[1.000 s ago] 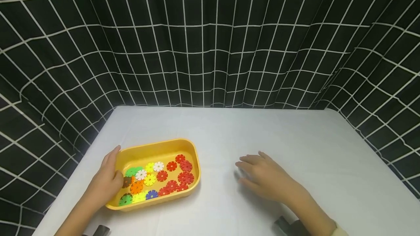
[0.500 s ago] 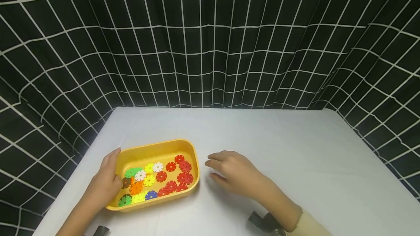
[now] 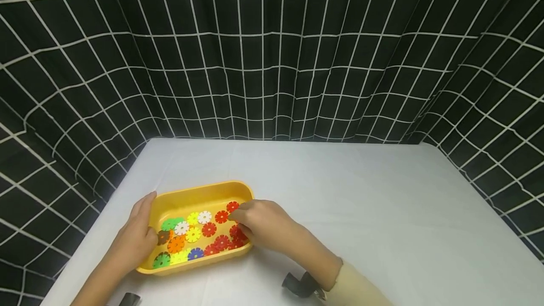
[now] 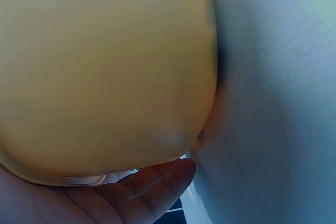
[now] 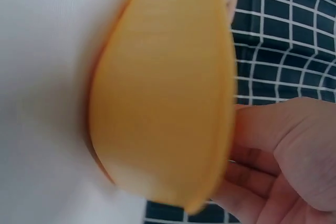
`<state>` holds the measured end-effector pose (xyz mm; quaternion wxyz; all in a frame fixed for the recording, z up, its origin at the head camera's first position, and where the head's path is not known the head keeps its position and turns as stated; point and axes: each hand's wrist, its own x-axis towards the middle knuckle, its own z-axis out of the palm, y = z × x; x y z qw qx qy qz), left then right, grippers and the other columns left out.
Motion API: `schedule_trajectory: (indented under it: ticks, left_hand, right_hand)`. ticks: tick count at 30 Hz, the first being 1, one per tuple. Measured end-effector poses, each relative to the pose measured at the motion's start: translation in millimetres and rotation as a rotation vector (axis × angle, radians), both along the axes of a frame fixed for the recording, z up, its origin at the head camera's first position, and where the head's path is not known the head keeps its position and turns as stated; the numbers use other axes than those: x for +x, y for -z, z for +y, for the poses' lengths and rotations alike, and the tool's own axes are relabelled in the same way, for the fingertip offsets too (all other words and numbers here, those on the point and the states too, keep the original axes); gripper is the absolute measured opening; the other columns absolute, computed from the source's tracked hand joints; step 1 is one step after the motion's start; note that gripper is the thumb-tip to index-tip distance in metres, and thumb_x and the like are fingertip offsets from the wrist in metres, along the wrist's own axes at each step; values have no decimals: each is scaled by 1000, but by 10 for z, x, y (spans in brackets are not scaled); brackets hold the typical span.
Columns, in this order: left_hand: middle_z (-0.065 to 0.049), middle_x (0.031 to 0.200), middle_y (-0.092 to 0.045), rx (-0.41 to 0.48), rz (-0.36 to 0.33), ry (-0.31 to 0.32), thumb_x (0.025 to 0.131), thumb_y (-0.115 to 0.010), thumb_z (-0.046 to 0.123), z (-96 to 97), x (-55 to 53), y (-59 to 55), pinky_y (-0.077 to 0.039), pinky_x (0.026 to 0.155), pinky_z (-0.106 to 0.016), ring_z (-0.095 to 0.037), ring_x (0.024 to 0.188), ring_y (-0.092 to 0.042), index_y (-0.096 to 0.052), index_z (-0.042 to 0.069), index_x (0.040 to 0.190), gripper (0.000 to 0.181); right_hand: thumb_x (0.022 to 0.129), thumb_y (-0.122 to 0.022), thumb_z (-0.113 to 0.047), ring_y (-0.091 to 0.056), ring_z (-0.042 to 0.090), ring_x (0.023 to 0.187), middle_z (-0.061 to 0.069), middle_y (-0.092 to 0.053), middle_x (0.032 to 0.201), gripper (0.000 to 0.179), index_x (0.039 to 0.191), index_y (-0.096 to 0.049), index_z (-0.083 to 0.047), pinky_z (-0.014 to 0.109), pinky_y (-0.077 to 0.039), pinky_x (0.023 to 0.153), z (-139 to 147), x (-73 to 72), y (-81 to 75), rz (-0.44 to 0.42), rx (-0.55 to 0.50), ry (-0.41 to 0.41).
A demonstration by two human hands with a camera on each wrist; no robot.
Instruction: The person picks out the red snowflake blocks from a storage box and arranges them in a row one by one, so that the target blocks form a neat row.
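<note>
A yellow plastic tray (image 3: 204,193) sits on the left part of the white table. Snowflake building discs in several colours lie inside, with the red discs (image 3: 222,242) mostly towards the right end. My left hand (image 3: 135,237) grips the tray's left end, thumb over the rim and fingers along the outer wall. Over the tray's right rim reaches my right hand (image 3: 263,223), its fingers pointing down among the red discs. The right wrist view shows the tray's outer wall (image 5: 163,93) hiding the right fingertips (image 5: 239,195) partly.
White cloth covers the table (image 3: 361,192). A black curtain with white grid lines (image 3: 272,60) encloses the back and sides. Dark wrist-camera parts (image 3: 299,284) show under the right forearm, beside a cream sleeve (image 3: 354,287).
My right hand has moved left from the middle of the table to over the tray's right end, fingers now inside the rim. The left hand and tray stay in place.
</note>
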<state>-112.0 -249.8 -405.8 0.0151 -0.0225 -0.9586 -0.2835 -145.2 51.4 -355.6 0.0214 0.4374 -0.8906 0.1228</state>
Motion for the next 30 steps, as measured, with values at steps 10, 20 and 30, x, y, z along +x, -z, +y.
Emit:
schedule_trajectory:
  ticks: [10, 20, 30]
  left_hand:
    - [-32, 156, -15, -3, 6, 2, 79, -48, -8, -1, -9, 3, -31, 102, -73, -59, 133, -31, -11, -4, 157, 86]
    - [-32, 157, -16, -7, 2, -1, 79, -48, -8, -15, -8, 1, -32, 101, -73, -60, 133, -31, -11, -3, 157, 87]
    - [-32, 156, -16, -3, -7, -7, 79, -48, -8, 5, -6, 20, -33, 101, -72, -59, 132, -32, -11, -3, 157, 87]
  right_hand:
    - [87, -78, -17, -52, 2, 69, -12, -64, 76, 17, 104, -78, -20, 15, -41, 59, -283, -128, 144, -140, 109, 15]
    - [81, -85, -28, -45, 0, 71, -12, -50, 76, 19, 88, -69, -21, 15, -35, 56, -552, -152, 308, -188, 123, -88]
    - [83, -84, -28, -45, -1, 72, -11, -51, 78, 21, 82, -64, -20, 13, -36, 58, -562, -181, 368, -284, 84, -111]
